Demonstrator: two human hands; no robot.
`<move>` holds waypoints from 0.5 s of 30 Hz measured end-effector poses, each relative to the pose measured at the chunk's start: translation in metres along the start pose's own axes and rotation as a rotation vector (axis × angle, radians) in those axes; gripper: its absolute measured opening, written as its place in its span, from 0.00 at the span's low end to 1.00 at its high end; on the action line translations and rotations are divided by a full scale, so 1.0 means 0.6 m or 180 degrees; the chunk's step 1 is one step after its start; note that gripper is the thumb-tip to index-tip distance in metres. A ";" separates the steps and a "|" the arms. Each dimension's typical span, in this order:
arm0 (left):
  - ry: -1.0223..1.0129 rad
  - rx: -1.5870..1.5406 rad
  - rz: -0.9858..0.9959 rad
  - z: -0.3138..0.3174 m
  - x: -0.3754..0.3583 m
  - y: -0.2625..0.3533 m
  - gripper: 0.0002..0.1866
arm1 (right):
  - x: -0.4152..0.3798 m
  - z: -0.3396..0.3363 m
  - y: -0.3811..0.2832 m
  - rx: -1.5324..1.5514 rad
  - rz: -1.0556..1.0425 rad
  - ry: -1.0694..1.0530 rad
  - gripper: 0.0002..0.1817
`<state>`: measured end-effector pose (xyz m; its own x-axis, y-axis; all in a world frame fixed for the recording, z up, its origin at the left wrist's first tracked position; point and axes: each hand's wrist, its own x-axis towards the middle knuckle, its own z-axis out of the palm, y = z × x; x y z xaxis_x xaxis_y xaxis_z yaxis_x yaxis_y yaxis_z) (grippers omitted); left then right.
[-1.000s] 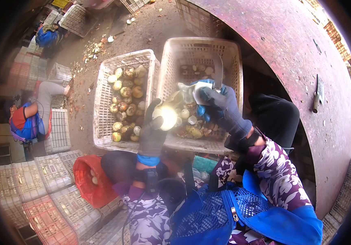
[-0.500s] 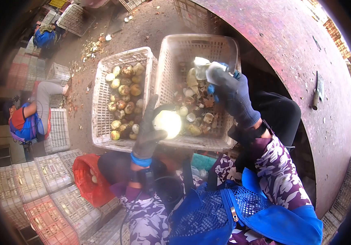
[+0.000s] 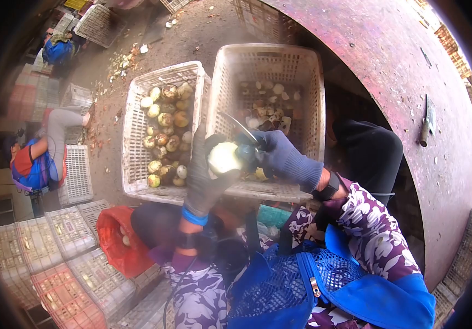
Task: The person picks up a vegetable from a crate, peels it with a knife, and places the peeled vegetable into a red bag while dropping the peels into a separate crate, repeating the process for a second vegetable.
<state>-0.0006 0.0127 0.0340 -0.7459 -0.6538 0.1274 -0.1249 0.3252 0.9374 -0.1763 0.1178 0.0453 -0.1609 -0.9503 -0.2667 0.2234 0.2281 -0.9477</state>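
Left glove (image 3: 206, 183) dark grey, bright blue band (image 3: 194, 217) at its cuff, dark boxy wrist device (image 3: 191, 240) behind that, thin black cable (image 3: 171, 290) along the forearm; right glove (image 3: 296, 160) blue-grey knit, darker at the fingers, black strap (image 3: 331, 186) at the wrist. Left sleeve (image 3: 200, 296) and right sleeve (image 3: 381, 236) purple with white leafy print, plain purple cuffs. Bright blue mesh-panelled garment (image 3: 269, 288) over the torso, metallic zip pull (image 3: 315, 287), black trousers (image 3: 372, 156).
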 end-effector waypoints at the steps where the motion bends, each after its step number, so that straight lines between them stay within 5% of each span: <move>1: -0.0013 0.0142 0.0012 0.004 0.000 0.005 0.55 | 0.001 0.000 0.002 -0.0051 -0.0026 -0.0062 0.12; 6: -0.0191 0.0839 -0.0191 0.011 0.003 0.027 0.53 | 0.012 -0.003 0.028 -0.0564 -0.0717 -0.0153 0.14; 8: -0.0270 0.0749 -0.0067 0.019 0.006 0.049 0.53 | -0.004 -0.009 0.002 -0.0591 -0.0012 -0.0260 0.17; 12: -0.0339 0.0866 0.0026 0.024 0.004 0.028 0.51 | 0.000 -0.005 0.028 -0.0732 -0.0250 -0.0127 0.22; 15: -0.0308 0.0486 -0.0126 0.032 0.002 0.046 0.54 | -0.009 -0.004 0.020 -0.0226 0.0540 -0.0264 0.21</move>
<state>-0.0173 0.0340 0.0537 -0.7970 -0.6016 0.0527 -0.2478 0.4053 0.8800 -0.1751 0.1260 0.0352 -0.0462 -0.9105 -0.4109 0.1718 0.3980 -0.9012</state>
